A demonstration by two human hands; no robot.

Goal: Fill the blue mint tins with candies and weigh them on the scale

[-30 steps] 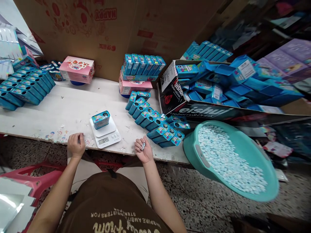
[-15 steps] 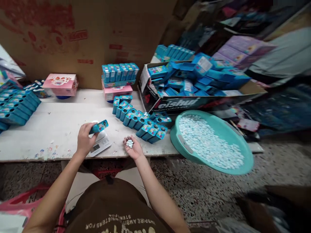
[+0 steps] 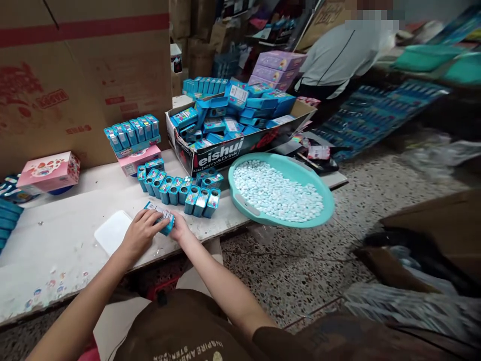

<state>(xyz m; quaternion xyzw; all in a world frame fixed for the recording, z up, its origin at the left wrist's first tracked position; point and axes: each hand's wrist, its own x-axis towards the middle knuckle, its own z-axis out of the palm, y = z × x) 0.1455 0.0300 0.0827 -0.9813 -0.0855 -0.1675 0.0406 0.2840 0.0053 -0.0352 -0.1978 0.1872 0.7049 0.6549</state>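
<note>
My left hand (image 3: 141,230) is wrapped over a small blue candy box (image 3: 160,216), held tilted above the table's front edge. Cupped against the box's right end is my right hand (image 3: 179,228); its fingers are mostly hidden behind the box. The small white candies that lay in that palm are out of sight now. A white digital scale (image 3: 112,233) lies left of the hands, its display covered by my left forearm. Just beyond the hands stand rows of upright blue candy boxes (image 3: 175,190), several with dark round openings on top.
A turquoise basin (image 3: 240,203) of pale candies (image 3: 278,193) overhangs the table's right side. Behind it, a black carton (image 3: 221,159) is heaped with blue boxes. Pink boxes (image 3: 50,170) stand along the back. A person in a grey top (image 3: 334,55) is farther right.
My view has swung right. The blue box and my right hand have come together; before, they were apart, with candies showing in the open right palm.
</note>
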